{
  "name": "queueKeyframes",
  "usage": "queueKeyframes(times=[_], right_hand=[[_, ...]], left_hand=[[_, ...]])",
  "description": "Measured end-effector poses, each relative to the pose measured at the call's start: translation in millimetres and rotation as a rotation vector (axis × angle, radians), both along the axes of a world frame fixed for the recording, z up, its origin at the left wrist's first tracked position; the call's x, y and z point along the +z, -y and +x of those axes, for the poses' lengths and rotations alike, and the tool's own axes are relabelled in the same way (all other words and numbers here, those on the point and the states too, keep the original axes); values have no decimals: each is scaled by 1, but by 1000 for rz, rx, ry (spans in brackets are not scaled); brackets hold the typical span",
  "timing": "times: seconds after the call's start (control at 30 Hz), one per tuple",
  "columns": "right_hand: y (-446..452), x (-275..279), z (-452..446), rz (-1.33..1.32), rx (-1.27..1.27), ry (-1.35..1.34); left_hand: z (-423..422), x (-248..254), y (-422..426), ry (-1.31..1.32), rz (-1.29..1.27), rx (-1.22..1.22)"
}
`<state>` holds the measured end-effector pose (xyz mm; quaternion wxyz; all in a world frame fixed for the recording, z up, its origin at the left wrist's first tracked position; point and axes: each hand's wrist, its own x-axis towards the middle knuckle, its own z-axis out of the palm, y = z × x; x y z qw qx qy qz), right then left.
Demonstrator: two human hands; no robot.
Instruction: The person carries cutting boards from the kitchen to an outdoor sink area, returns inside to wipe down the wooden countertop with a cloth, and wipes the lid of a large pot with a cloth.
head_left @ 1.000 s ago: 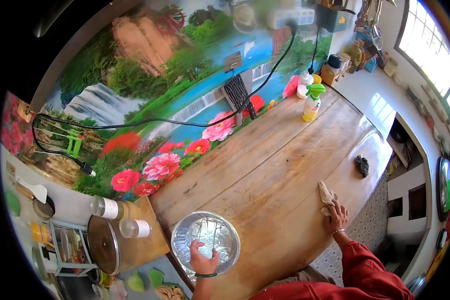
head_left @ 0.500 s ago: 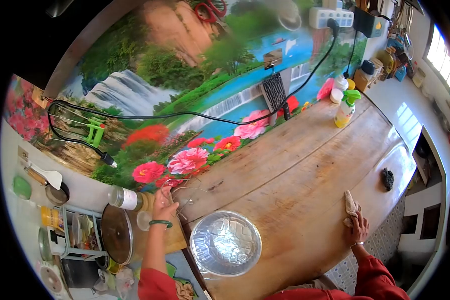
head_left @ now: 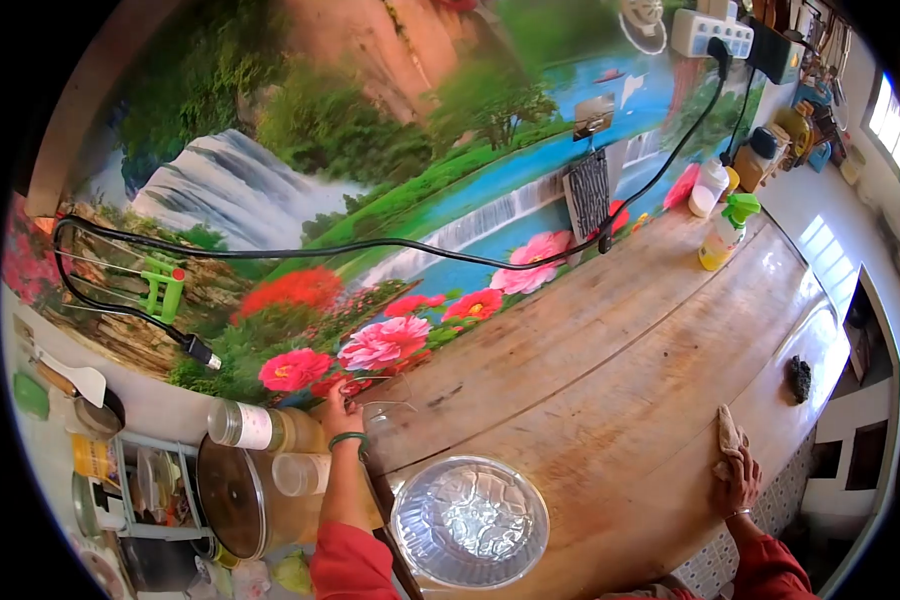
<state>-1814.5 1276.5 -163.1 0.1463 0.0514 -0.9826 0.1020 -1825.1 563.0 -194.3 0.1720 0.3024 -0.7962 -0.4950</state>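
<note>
My left hand (head_left: 342, 412), with a green bangle at the wrist, is at the table's back-left edge against the wall. Its fingers are closed on a thin bent metal wire piece (head_left: 395, 404), whose full shape is partly hidden. A shiny round metal basin (head_left: 470, 522) stands on the wooden table (head_left: 590, 400) in front of that hand. On the right side, my right hand (head_left: 737, 487) presses a crumpled beige cloth (head_left: 732, 432) to the tabletop, fingers closed over its near end.
A dark scouring pad (head_left: 799, 380) lies near the right edge. A spray bottle (head_left: 725, 235) with a green head stands at the back corner. Glass jars (head_left: 242, 424) and a large lidded pot (head_left: 232, 495) crowd the left. A black cable (head_left: 370, 243) hangs along the wall.
The view has shifted, so the scene sits differently in the picture. My left hand has moved the wire piece closer to the wall, and less of it shows. The right hand stays on the cloth.
</note>
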Motion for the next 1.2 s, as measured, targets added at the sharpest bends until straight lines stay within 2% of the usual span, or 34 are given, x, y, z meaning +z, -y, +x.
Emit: queueKeyframes(times=[0.03,0.1,0.2,0.23,0.27,0.3,0.37,0.53,0.6,0.67,0.73,0.93,1.03,1.07,1.13,1.2], right_hand=[[0,-1,0,7,2,-5],[2,1,-2,13,11,-7],[7,3,-2,-6,0,21],[5,1,-1,-5,-10,58],[3,0,0,-4,-20,96],[3,0,0,-5,-17,100],[3,1,-1,25,-22,102],[5,2,-1,15,-16,79],[2,0,-1,14,-23,94],[-2,-4,0,34,-22,105],[-2,-2,-1,33,-27,118],[-2,0,1,18,-27,139],[-7,-5,2,33,-19,137],[-7,-6,2,34,-25,131],[-3,-3,2,32,-24,129],[0,1,1,28,-17,125]], left_hand=[[1,-3,-3,2,1,6],[-1,-4,-21,239,-447,243],[-2,2,-45,133,-490,359],[-1,10,-52,176,-687,355],[2,16,-64,181,-688,357],[-1,40,-88,58,-448,406],[-3,46,-103,-65,-211,450],[6,-7,-99,-189,1169,527],[-6,-14,-95,-271,1251,556],[-15,-38,-71,-392,1151,661],[-17,-41,-62,-380,1124,697],[-8,-34,-67,-341,1101,602],[22,-20,-70,-195,1135,425],[36,-8,-78,-198,1131,435],[71,18,-101,-162,719,290],[124,26,-123,-150,200,126]])
